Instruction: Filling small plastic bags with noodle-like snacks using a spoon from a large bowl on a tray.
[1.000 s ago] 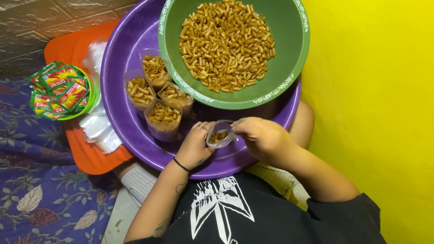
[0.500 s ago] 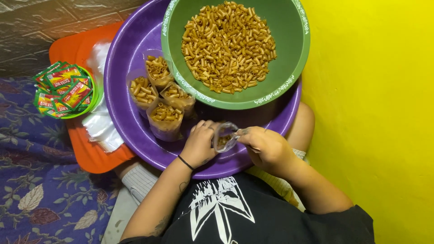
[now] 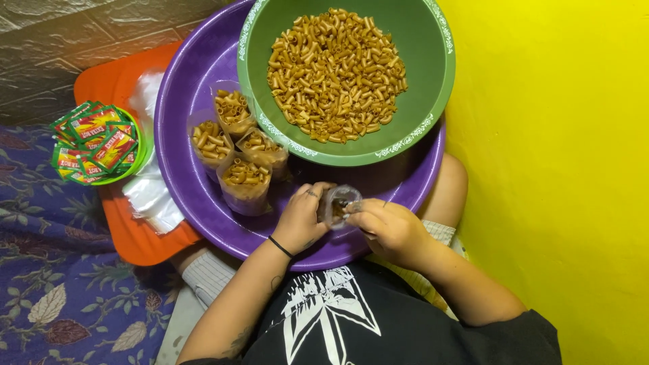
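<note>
A small clear plastic bag [image 3: 340,201] with a little brown macaroni inside is held between both hands over the near side of the big purple basin [image 3: 182,128]. My left hand [image 3: 301,217], with a black band at the wrist, grips the bag's left edge. My right hand [image 3: 387,228] pinches its right side at the mouth. A green bowl [image 3: 433,101] heaped with brown macaroni [image 3: 336,73] rests on the basin's far side. Several filled clear bags [image 3: 238,150] stand upright in the basin to the left of my hands.
An orange tray [image 3: 125,233] lies under the basin's left side with a pile of empty clear bags [image 3: 150,192]. A small green basket of red and green sachets [image 3: 91,143] sits on it. A yellow wall [image 3: 561,169] is at the right, a floral cloth [image 3: 61,290] at lower left.
The small bag and both hands have shifted slightly; my right hand's fingers have closed in at the bag's mouth. Bowl, basin and filled bags stay put.
</note>
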